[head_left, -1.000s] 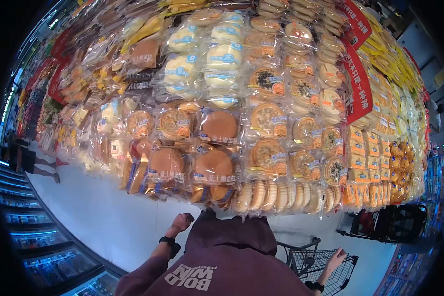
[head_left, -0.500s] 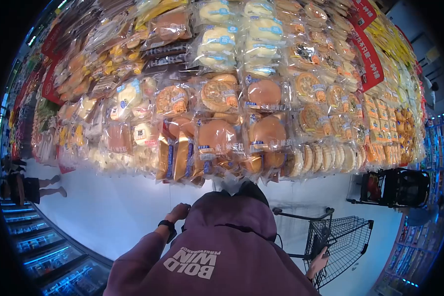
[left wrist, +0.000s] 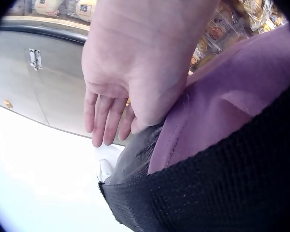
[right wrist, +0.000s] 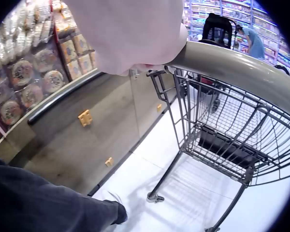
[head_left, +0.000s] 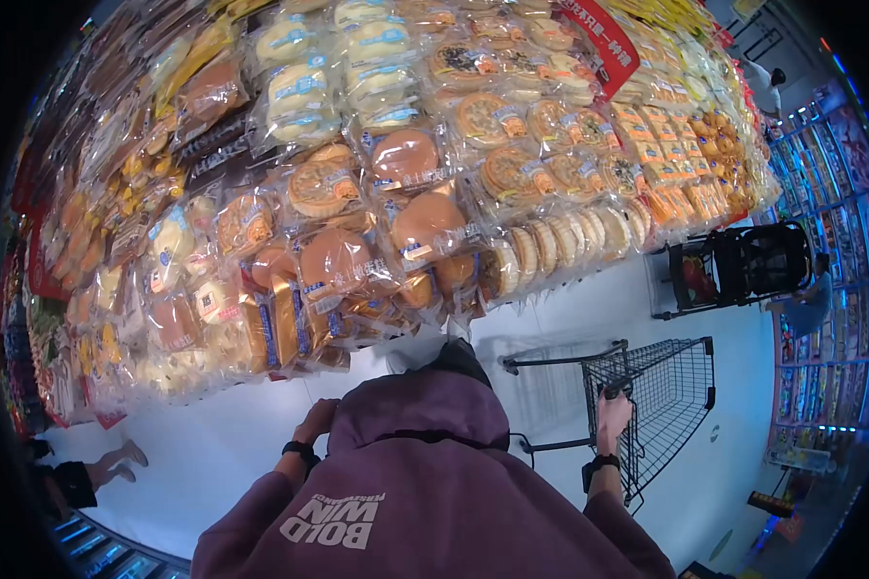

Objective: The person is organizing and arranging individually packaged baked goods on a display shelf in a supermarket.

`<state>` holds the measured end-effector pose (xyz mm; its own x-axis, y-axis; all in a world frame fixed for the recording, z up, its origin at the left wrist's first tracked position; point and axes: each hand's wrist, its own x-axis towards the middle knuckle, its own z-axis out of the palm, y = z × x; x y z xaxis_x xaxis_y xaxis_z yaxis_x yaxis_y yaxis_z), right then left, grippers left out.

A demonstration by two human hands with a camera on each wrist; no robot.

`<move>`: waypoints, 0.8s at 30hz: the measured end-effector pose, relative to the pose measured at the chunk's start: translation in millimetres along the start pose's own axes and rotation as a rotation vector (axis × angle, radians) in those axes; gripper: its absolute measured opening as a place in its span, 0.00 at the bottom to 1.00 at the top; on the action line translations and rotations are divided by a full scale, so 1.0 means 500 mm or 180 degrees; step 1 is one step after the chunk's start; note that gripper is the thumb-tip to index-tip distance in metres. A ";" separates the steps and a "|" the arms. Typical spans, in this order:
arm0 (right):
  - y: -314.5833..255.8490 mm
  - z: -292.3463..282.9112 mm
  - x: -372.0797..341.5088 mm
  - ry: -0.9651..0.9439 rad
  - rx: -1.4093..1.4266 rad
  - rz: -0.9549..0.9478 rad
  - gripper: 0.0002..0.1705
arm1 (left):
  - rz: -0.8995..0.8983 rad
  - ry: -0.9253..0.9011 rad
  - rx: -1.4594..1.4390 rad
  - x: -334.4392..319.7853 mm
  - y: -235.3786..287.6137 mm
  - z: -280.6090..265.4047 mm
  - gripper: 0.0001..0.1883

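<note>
My left hand (head_left: 316,422) hangs beside my body in the head view. The left wrist view shows its palm (left wrist: 130,72) with relaxed fingers (left wrist: 102,116) holding nothing, close to the dark trousers and purple top. On the other side, my right hand (head_left: 613,417) grips the bar of a black wire shopping cart (head_left: 666,396). In the right wrist view this hand (right wrist: 135,43) lies at the left end of the grey cart handle (right wrist: 232,65); its fingers are mostly hidden. The visible part of the cart basket (right wrist: 227,116) holds nothing.
A wide display of wrapped cakes (head_left: 343,261) and biscuits (head_left: 560,241) curves in front, above a grey cabinet (right wrist: 101,121). A black stroller (head_left: 743,270) stands at the right, near a person in blue (head_left: 806,299). Another person's legs (head_left: 116,463) show at the left.
The view has swung, tilting the display and moving the stroller higher. My right hand, earlier away from the cart's bar, now grips it. My left hand still hangs at my side.
</note>
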<state>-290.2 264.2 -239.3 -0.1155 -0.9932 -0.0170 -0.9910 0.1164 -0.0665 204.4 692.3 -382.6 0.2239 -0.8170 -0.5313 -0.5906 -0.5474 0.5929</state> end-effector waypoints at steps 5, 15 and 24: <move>-0.109 0.006 -0.016 0.0002 -0.0019 -0.0375 0.18 | 0.0107 0.0009 -0.0062 0.019 0.015 -0.025 0.14; -0.277 0.027 -0.002 -0.0136 0.0457 -0.0659 0.16 | -0.0182 0.0198 -0.0044 -0.004 0.081 -0.045 0.09; -0.366 0.038 0.038 -0.0181 0.0542 -0.0808 0.19 | 0.1069 0.0757 0.0549 -0.088 0.449 -0.303 0.10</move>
<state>-109.8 224.4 -246.6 0.1430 -0.9891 -0.0338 -0.9615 -0.1308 -0.2419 179.3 578.0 -134.5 0.1578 -0.9743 -0.1605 -0.7773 -0.2228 0.5884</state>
